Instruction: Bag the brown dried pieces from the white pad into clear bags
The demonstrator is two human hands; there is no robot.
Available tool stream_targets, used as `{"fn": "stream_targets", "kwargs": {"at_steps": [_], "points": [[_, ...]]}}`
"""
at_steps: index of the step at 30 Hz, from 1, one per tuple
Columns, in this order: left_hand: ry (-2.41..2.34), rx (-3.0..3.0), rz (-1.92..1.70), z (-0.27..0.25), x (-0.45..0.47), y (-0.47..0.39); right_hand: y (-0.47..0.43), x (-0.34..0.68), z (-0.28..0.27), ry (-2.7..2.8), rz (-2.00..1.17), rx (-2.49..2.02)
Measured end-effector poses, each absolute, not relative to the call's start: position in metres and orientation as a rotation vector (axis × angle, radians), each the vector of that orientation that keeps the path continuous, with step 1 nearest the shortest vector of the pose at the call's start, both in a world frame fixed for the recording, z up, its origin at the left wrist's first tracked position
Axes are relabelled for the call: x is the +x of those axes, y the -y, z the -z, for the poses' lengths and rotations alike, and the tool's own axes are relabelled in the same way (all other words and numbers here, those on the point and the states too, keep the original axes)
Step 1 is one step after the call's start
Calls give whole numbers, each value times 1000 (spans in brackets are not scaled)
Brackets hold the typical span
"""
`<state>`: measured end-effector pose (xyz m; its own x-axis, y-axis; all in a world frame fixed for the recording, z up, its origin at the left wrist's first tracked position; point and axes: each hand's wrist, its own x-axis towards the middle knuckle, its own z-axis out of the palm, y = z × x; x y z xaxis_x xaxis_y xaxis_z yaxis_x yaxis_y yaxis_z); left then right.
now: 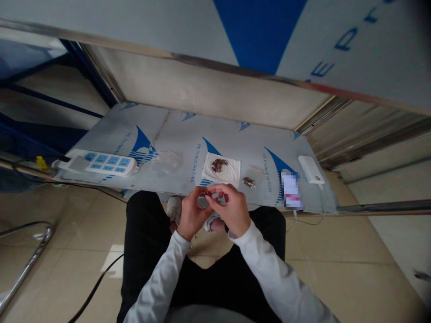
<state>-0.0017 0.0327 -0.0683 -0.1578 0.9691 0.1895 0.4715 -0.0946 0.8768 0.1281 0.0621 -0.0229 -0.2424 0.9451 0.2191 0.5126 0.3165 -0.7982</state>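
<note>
My left hand (194,211) and my right hand (233,207) meet just in front of the shelf's near edge, over my lap. Between the fingers of my left hand shows something clear and thin, like a small plastic bag (202,202). My right hand's fingers are pinched at its top, where a small brownish bit shows; what they grip is too small to make out. Beyond the hands lies a white cloth or tissue (232,169), bearing a heap of small brown shiny pieces (219,165). Right of it rests a clear bag of similar pieces (249,182).
On the metal shelf (178,130) lie a power strip (111,164), crumpled clear plastic bags (166,160), a phone (291,190) and a white power bank (311,169) with a cable. A film-covered upper panel (168,27) overhangs the far side. My knees are against the near edge.
</note>
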Motion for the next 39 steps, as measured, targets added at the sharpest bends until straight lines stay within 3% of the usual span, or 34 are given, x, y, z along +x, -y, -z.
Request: {"fn": "stream_targets", "kwargs": {"at_steps": [9, 12, 16, 24, 29, 33, 39], "points": [[-1613, 1627, -1216, 66, 5, -29, -57, 134, 30, 2133, -740, -1156], [-1644, 1596, -1221, 70, 2, -30, -83, 146, 48, 2028, -735, -1204], [-1690, 1543, -1212, 77, -4, -30, -144, 163, 87, 2082, -502, -1544], [-1726, 1538, -1181, 79, -13, -33, -195, 165, 130, 2253, -479, -1550], [-1706, 1545, -1189, 80, -10, -34, -174, 158, 102, 2196, -504, -1531], [-1649, 1566, -1194, 74, -2, -34, -108, 145, 53, 1919, -732, -1329], [-1529, 1633, -1199, 57, 14, -30, -45, 139, 15, 2169, -699, -1191]]}}
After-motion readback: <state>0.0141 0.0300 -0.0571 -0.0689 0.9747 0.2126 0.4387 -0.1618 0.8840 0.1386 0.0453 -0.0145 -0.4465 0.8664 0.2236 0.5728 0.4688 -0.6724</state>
